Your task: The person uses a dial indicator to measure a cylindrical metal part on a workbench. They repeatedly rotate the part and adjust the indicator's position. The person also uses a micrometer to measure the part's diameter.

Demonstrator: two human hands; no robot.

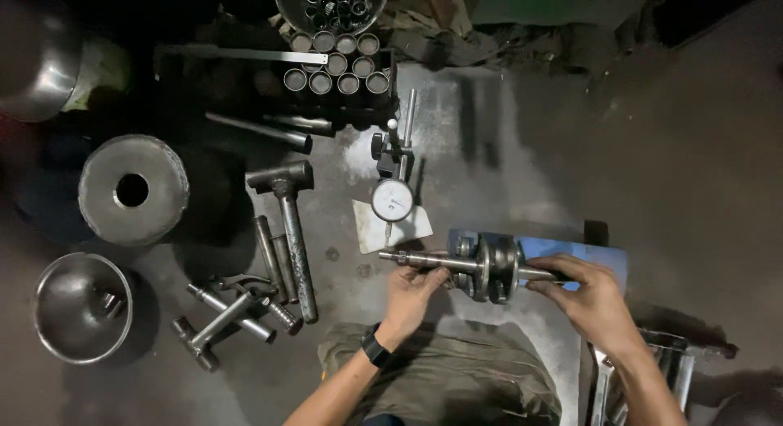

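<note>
Nearest the camera, a rumpled olive cloth (440, 377) lies below both forearms. The left hand (414, 291) pinches the long threaded shaft of a steel crankshaft (488, 267), fingers closed around it near its left end; the right hand (589, 299) grips the opposite stub shaft, fingers curled over it. The crankshaft lies level across a blue stand (571, 253) on the dark surface (693, 189), its webs in the middle between the two hands. Just above the left shaft a dial indicator (392, 200) stands on its post, its plunger pointing down at the shaft, so a reading seems to be in hand; whether the tip touches is too fine to tell, and the needle cannot be read.

To the left lie a hammer (287, 222), loose steel rods and a bundle of pins. At the near left a steel bowl (80, 308) holds one or two small metal pieces. Farther back sits a thick ring-shaped steel block (133, 189). At the far edge a black tray (338, 67) carries two rows of short metal sleeves, and behind it a round tub (330, 3) is filled with more ring-like parts.
</note>
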